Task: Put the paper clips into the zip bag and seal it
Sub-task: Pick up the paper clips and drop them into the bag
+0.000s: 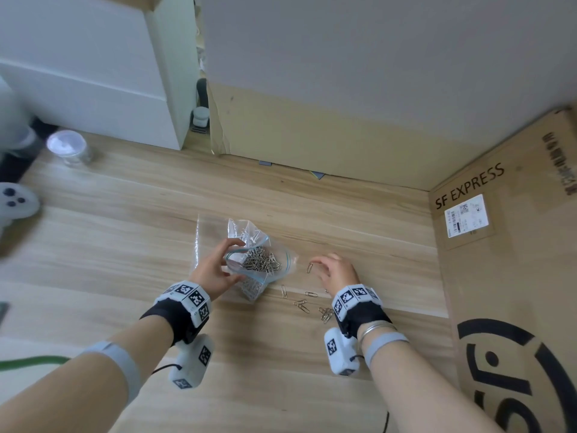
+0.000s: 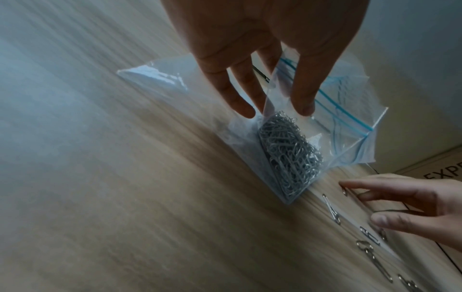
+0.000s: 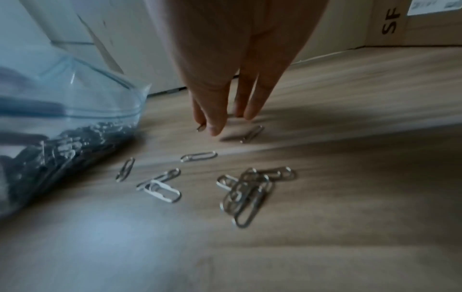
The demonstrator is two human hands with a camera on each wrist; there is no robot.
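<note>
A clear zip bag [image 1: 282, 256] with a blue seal strip stands open on the wooden table [image 1: 125, 245], holding a heap of silver paper clips [image 1: 260, 262]. My left hand [image 1: 215, 267] pinches the near wall of its mouth, thumb on one side and fingers [image 2: 240, 102] on the other, so the bag [image 2: 350, 126] stays open. To the bag's right, my right hand [image 1: 335, 270] pinches a single paper clip [image 1: 309, 267] by its tip, just above the table. Several loose clips [image 1: 301, 304] lie in front of that hand, some in a small tangle [image 3: 246, 194].
A tall SF EXPRESS cardboard box [image 1: 499, 260] walls off the right side, and cardboard [image 1: 312, 135] lines the back. At far left are a white-lidded jar [image 1: 67, 145] and a white controller [image 1: 15, 201]. Another clear plastic bag [image 1: 204, 235] lies under the zip bag.
</note>
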